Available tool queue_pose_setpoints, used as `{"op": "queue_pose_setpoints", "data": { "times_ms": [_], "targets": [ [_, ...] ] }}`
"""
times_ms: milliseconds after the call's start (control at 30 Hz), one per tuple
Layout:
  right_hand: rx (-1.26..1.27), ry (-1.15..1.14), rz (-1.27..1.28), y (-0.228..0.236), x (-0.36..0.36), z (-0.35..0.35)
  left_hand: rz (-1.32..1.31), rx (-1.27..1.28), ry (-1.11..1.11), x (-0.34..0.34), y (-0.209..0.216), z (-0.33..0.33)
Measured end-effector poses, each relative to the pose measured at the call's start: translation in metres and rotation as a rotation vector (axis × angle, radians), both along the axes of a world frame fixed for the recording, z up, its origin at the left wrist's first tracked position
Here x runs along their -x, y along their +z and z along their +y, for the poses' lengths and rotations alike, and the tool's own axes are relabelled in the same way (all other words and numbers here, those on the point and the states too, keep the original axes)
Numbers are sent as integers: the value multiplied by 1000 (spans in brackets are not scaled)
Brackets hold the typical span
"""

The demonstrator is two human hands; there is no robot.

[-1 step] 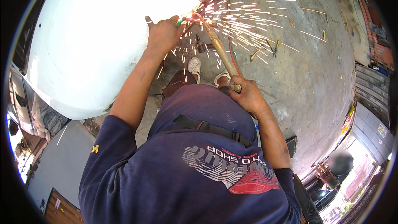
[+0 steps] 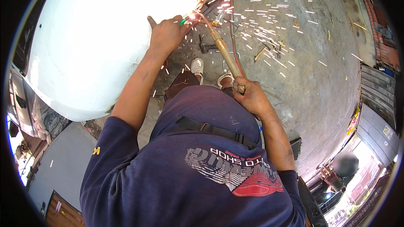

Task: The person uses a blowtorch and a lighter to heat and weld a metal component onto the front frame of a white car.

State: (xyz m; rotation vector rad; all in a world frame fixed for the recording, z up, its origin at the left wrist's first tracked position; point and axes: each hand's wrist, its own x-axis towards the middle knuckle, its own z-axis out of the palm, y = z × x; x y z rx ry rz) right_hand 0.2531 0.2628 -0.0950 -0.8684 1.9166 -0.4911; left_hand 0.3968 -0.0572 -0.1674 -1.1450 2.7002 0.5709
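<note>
Head: right grip [image 2: 253, 96] closed around torch [image 2: 227, 54]

A fierce white-yellow glare flares at the tip of the torch [image 2: 225, 50] and burns out the upper part of the pale panel [image 2: 92, 50], wiping away its detail, while the sparks [image 2: 271, 12] register as short bright streaks. Softer, even light leaves the concrete floor [image 2: 303, 88] mid-grey and the navy shirt [image 2: 168, 180] dark but clear, and the opening [image 2: 357, 185] at lower right is overexposed. Straight edges bow toward the black fisheye border, and a bystander's head [image 2: 346, 164] is blurred.
</note>
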Motion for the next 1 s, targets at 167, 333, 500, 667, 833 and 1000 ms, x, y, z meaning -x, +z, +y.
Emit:
{"op": "queue_pose_setpoints", "data": {
  "times_ms": [167, 333, 500, 667, 833, 1000],
  "targets": [
    [-16, -7, -14, 1, 0, -1, -24, -35, 23, 7, 4, -5],
    [10, -22, -35, -2, -1, 2, -37, -25, 24, 9, 7, -4],
    [3, -29, -46, -3, 0, 4, -33, -86, 51, 12, 10, -5],
    [-27, -22, -29, -2, -1, 3, -20, -116, 61, 16, 12, -8],
    [-7, -29, -34, -3, 0, 3, 42, -77, 42, 16, 12, -7],
    [2, -29, -35, -4, 1, 4, -4, -99, 53, 18, 14, -9]
  ]
}}
